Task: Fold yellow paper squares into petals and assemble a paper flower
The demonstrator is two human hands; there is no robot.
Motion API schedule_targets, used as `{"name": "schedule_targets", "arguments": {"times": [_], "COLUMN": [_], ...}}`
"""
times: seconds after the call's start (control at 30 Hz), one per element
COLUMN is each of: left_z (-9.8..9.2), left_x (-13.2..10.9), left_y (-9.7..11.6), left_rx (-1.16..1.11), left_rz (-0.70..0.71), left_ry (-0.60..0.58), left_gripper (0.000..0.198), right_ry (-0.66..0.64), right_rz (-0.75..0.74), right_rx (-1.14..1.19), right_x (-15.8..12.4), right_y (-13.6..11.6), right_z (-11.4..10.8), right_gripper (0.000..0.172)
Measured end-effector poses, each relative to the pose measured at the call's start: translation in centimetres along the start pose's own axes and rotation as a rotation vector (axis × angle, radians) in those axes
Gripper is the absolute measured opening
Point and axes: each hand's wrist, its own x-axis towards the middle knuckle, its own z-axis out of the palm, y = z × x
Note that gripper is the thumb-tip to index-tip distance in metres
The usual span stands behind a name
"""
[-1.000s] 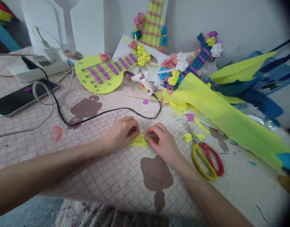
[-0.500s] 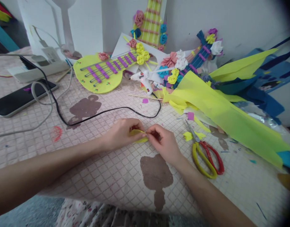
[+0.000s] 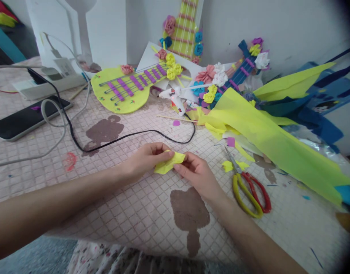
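Note:
A small folded yellow paper piece (image 3: 169, 163) sits between both my hands, just above the pink checked cloth (image 3: 129, 213). My left hand (image 3: 144, 160) pinches its left side with thumb and fingers closed on it. My right hand (image 3: 196, 173) pinches its right end, fingers curled. Both hands meet near the middle of the table, a little in front of the black cable (image 3: 129, 136).
Yellow and red scissors (image 3: 249, 186) lie to the right of my right hand. Large yellow paper sheets (image 3: 266, 133) spread at the right. A white glue gun (image 3: 175, 98) and paper guitars (image 3: 129, 87) stand at the back. A phone (image 3: 23, 120) and power strip (image 3: 46, 85) lie at the left.
The yellow piece has turned from edge-on to a flatter, more spread shape between my fingers, and both hands have lifted it slightly.

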Motion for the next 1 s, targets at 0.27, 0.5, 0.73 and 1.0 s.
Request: {"name": "schedule_targets", "arguments": {"times": [0.27, 0.5, 0.73, 1.0], "left_z": [-0.2, -0.4, -0.7, -0.6], "left_x": [0.0, 0.1, 0.6, 0.5], "left_y": [0.6, 0.5, -0.1, 0.0], "left_rx": [0.168, 0.267, -0.007, -0.125], "left_rz": [0.013, 0.068, -0.033, -0.111], "left_ry": [-0.083, -0.076, 0.054, 0.039], "left_gripper": [0.02, 0.018, 0.014, 0.009], "right_ry": [0.029, -0.016, 0.263, 0.092], "right_rz": [0.051, 0.008, -0.551, -0.634], "right_rx": [0.042, -0.107, -0.685, -1.007], "right_x": [0.1, 0.1, -0.6, 0.0], "right_y": [0.1, -0.3, -0.3, 0.4], "right_z": [-1.0, -1.3, -1.1, -0.4], "right_gripper": [0.015, 0.015, 0.021, 0.013]}}
